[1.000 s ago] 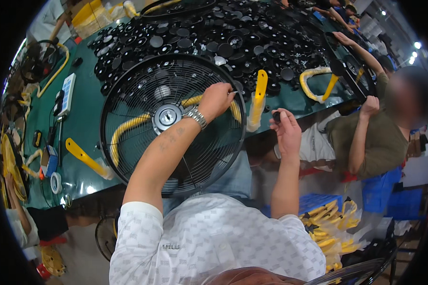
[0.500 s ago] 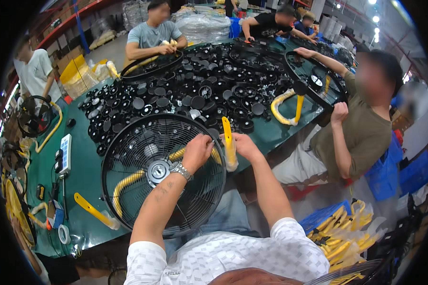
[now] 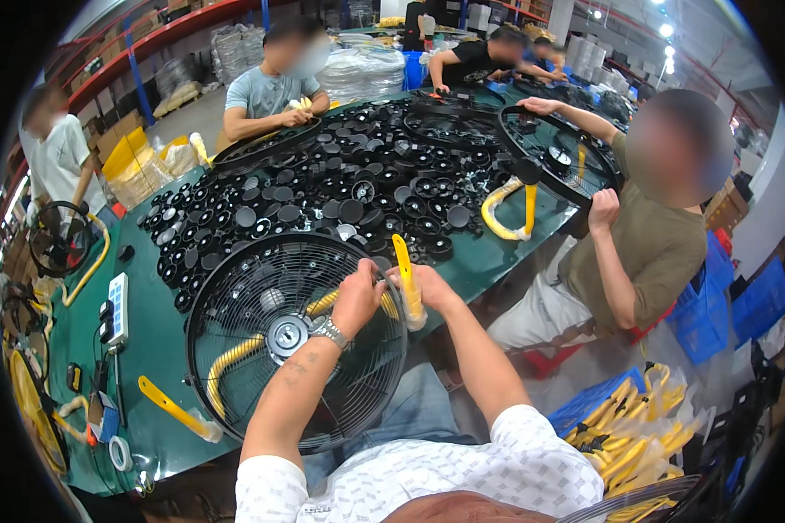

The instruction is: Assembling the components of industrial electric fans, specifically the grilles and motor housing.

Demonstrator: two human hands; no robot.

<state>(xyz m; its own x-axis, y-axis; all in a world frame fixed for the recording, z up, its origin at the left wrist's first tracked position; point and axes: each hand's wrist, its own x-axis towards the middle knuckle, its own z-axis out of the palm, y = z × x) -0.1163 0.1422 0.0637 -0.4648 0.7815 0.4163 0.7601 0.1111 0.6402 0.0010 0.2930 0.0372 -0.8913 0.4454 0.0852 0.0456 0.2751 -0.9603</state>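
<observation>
L hand (image 3: 356,301): fingers curled in, tips drawn together at R rim of the fan (image 3: 288,340); metal-band watch (image 3: 330,332) on wrist. Can't tell if fingers are closed on anything; item, if any, too small/hidden. R hand (image 3: 432,290): half-curled, just outside same rim, fingertips facing L hand's, approx. level w/ them; partly hidden behind upright yellow bar (image 3: 403,263). Grip can't be confirmed.

Fan pos.: near edge of green table (image 3: 153,349), directly in front of person, L forearm across its grille. Round, so no long axis; grille face and hub turned up twd. viewer. Curved yellow tube (image 3: 234,354) shows thru wires, L of hub, bending down twd. near edge.

R yellow bar: long axis near vertical in view, holed end up, slight lean L; lower end in clear wrap. 2nd yellow bar (image 3: 176,408), L of fan: slants upper L to lower R, wrapped end by rim.

Adj.: heap of black round parts (image 3: 323,187) beyond fan; power strip (image 3: 119,307) at far L.
</observation>
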